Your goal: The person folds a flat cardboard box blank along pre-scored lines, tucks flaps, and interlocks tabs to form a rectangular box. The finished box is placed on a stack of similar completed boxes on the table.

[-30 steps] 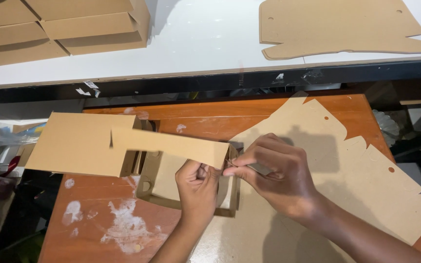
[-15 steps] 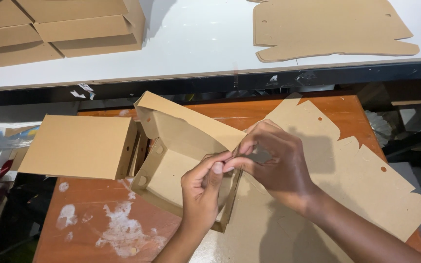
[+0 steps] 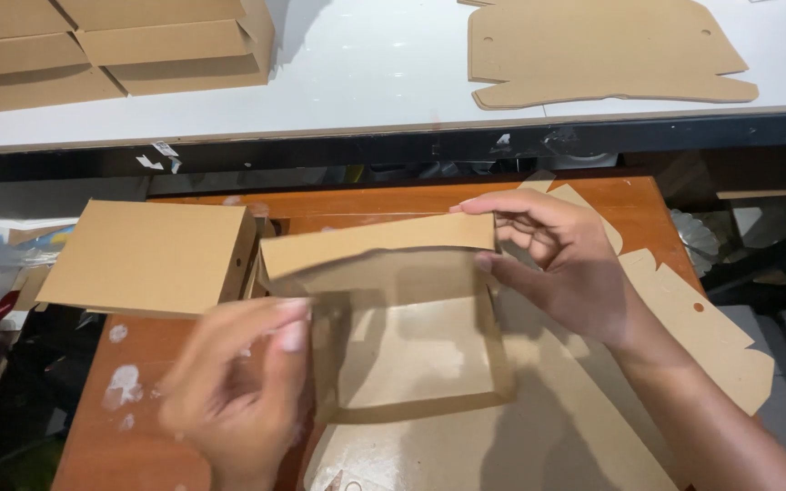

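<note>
The right hand [image 3: 566, 264] pinches the top flap of the brown cardboard box [image 3: 411, 355] on the wooden table [image 3: 357, 198]. The left hand [image 3: 243, 391] is blurry — fingers curled, grip unclear.

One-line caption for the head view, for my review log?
Right hand grips the raised wall of a half-folded cardboard box on a wooden table; blurred left hand beside it.

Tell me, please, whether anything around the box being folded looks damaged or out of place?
Nothing looks damaged. The half-folded cardboard box has clean walls, with the right hand pinching its back flap and the blurred left hand by its front corner. The only blemishes are white paint smears on the wooden table, left of the box.
</note>
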